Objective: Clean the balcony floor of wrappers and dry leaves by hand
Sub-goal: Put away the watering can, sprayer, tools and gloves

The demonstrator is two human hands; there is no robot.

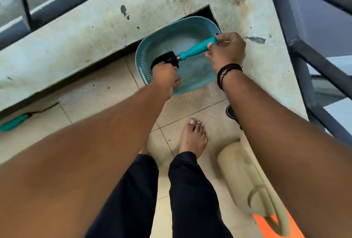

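Observation:
A teal plastic basket (190, 28) stands on the tiled floor against the low concrete parapet. Over it my right hand (225, 52) grips the teal handle of a small hand trowel (196, 49). My left hand (165, 74) holds the trowel's black blade end above the basket's left side. The basket's inside looks pale and blurred; I cannot tell what lies in it. No wrappers or leaves are plainly visible on the floor.
A second teal-handled tool (14, 122) lies on the floor at the left by the parapet (76, 34). A beige jerrycan (245, 176) lies at the right beside something orange (274, 226). My bare foot (193, 135) stands mid-floor. Dark metal railings (304, 66) border the right.

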